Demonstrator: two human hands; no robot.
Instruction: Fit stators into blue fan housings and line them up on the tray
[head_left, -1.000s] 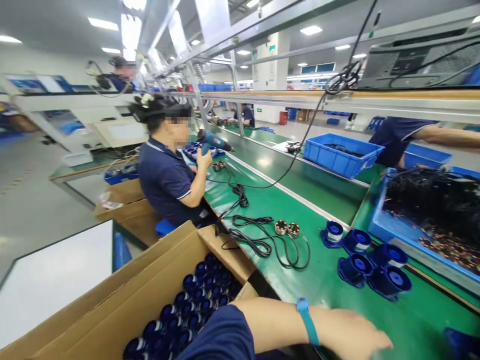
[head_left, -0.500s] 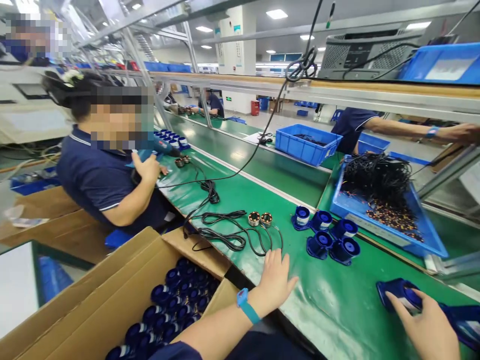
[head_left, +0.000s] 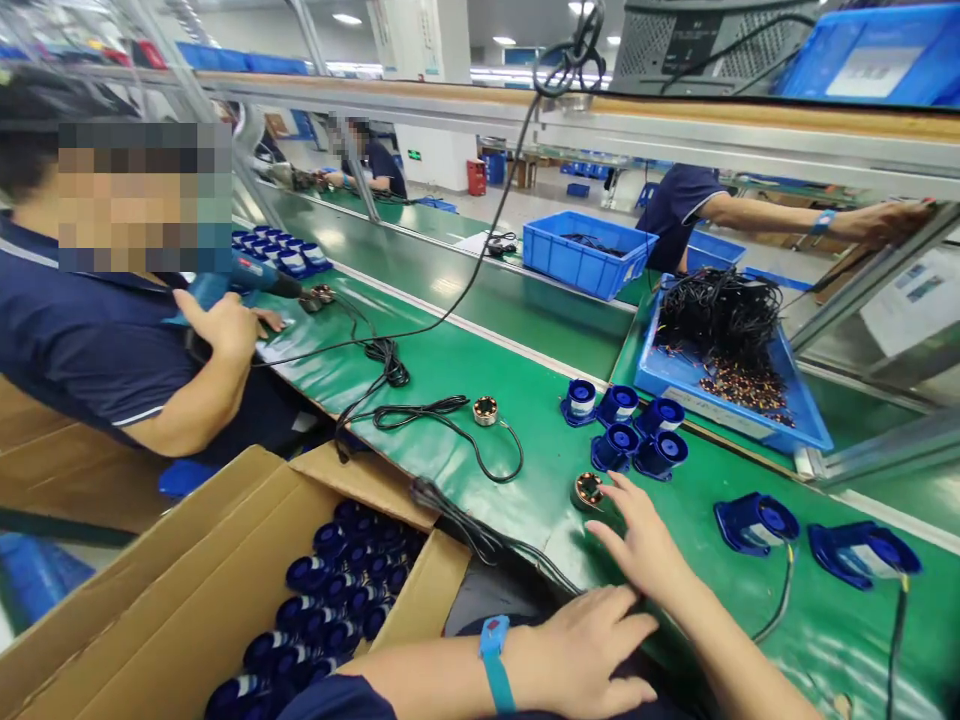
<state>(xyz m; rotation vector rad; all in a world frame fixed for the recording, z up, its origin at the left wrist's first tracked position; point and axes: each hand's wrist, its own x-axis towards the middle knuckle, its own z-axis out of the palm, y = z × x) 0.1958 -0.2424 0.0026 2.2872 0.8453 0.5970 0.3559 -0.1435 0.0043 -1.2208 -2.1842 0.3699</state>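
Note:
My left hand [head_left: 604, 635], with a blue wrist strap, is low at the table's front edge. It is loosely closed on a black cable [head_left: 517, 550], which passes under its fingers; the grip itself is partly hidden. My right hand [head_left: 641, 535] reaches over it, thumb and fingers apart, fingertips right beside a copper-wound stator [head_left: 588, 490]. A second stator [head_left: 486, 410] lies farther left with its own coiled cable [head_left: 420, 410]. Two dark blue housings with wires coming out, one housing [head_left: 757, 522] and another housing [head_left: 862, 552], rest to the right.
Several blue housings [head_left: 619, 445] stand behind my right hand. A cardboard box [head_left: 225, 530] of similar housings is at front left. A blue tray [head_left: 750, 420] of black cables lies beyond. A co-worker's hand [head_left: 225, 325] holds a power drill [head_left: 247, 275] at left. A cable hangs overhead.
My right hand has let go of a blue housing and moved left to the stator. One stator and its cable have shifted right and toward me with my left hand. The view has turned right.

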